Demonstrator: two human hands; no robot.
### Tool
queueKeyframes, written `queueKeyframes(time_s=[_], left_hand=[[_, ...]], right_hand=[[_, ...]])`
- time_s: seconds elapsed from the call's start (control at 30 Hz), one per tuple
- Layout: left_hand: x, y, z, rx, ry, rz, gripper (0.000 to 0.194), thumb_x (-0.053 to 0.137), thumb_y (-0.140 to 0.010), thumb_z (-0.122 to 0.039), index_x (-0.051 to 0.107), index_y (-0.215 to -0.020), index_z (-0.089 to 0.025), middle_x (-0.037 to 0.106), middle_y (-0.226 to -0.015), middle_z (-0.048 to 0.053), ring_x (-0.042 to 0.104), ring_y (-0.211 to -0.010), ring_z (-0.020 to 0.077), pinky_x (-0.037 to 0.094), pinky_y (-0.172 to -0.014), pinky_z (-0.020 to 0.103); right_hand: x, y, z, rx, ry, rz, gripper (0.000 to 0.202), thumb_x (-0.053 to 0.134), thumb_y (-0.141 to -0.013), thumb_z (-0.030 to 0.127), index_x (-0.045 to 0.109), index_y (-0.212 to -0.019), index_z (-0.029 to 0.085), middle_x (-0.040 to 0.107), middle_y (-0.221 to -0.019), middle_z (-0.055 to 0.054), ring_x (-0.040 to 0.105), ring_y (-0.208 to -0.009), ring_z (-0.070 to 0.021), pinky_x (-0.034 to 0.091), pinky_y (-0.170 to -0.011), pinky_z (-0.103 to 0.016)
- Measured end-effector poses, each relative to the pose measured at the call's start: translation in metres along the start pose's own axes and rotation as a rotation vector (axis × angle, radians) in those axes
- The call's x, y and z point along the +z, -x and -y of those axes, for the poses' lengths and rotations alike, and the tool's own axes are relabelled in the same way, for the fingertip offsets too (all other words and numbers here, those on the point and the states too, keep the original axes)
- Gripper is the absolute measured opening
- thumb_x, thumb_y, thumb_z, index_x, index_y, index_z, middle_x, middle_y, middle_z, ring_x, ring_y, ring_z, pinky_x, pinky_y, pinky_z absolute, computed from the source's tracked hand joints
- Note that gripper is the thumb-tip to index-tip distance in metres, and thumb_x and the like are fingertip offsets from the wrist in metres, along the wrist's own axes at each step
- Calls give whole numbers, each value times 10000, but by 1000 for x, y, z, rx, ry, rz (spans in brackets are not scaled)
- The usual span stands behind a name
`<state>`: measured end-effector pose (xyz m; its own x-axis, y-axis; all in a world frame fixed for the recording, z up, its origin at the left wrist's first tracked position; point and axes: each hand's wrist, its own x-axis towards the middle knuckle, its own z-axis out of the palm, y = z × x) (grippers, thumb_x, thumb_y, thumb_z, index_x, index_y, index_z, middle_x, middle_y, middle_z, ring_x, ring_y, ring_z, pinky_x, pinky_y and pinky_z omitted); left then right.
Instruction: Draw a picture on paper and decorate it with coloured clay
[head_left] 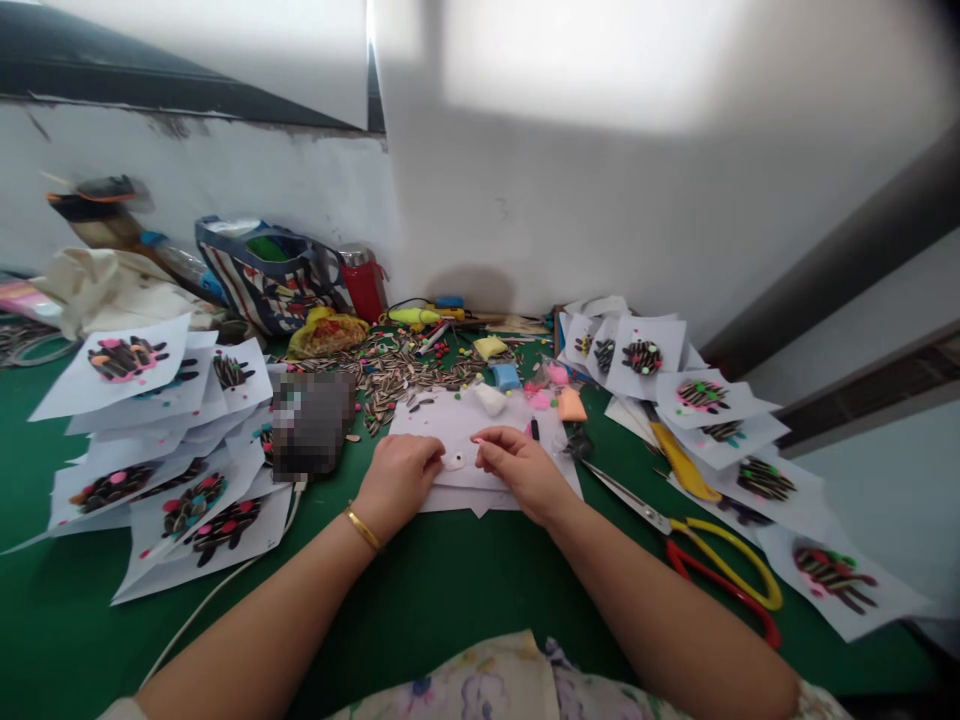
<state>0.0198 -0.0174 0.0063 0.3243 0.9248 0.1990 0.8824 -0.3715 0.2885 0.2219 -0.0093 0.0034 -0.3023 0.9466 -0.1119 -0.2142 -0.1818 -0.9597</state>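
A stack of white paper (pixel 450 497) lies on the green table in front of me. My left hand (pixel 401 475) rests at its left part, fingers closed together; what they hold, if anything, is hidden. My right hand (pixel 517 468) pinches a tiny pink piece (pixel 478 440), which looks like soft clay, between thumb and fingertips. Between both hands, a small flat white shape (pixel 457 460) with a dark dot lies on the sheet. Just beyond are lumps of white clay (pixel 491 400), blue clay (pixel 506 376) and orange clay (pixel 571 405).
Sheets with seed-and-clay pictures are piled at left (pixel 150 370) and right (pixel 780 480). Scissors (pixel 675 530) with yellow and red handles lie beside my right forearm. Loose striped seeds (pixel 397 370) spread behind the paper. A phone-like dark object (pixel 311 425), a bag (pixel 262 275) and a red flask (pixel 362 283) stand left.
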Motion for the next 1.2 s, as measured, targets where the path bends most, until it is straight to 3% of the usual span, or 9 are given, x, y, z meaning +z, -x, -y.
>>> queueKeyframes(time_s=[0.3,0.6,0.77,0.93,1.2], left_hand=[[3,0,4,35,3,8,134,608,-870,-281,738,-856,-254,716,-911,28,622,-879,206,402,-818,346],[-1,4,3,64,31,27,186,579,-889,-256,750,-958,-274,712,-977,39,628,-919,206,426,-843,341],[-3,9,3,57,47,-19,260,545,-896,-244,694,-1108,-248,714,-1000,63,630,-951,221,444,-878,369],[-3,12,2,75,18,-5,225,525,-907,-258,740,-973,-258,720,-986,64,632,-928,227,418,-945,420],[-5,15,-3,70,-26,-11,214,538,-900,-226,737,-965,-275,713,-993,39,635,-949,222,349,-1031,460]], right_hand=[[2,0,2,0,34,-10,343,728,-730,473,666,-917,191,631,-708,7,525,-675,-133,393,-668,-289],[0,-2,-1,-18,21,10,333,717,-751,465,667,-925,186,634,-717,4,530,-689,-132,401,-689,-291],[1,-1,0,-11,2,17,350,730,-731,480,669,-913,188,635,-714,2,529,-682,-134,406,-690,-295],[0,-2,-2,-9,-2,15,347,734,-726,478,668,-906,189,633,-713,4,529,-683,-133,409,-699,-294],[0,-3,-2,-9,11,19,327,722,-745,456,671,-916,183,634,-712,7,525,-686,-129,404,-709,-295]])
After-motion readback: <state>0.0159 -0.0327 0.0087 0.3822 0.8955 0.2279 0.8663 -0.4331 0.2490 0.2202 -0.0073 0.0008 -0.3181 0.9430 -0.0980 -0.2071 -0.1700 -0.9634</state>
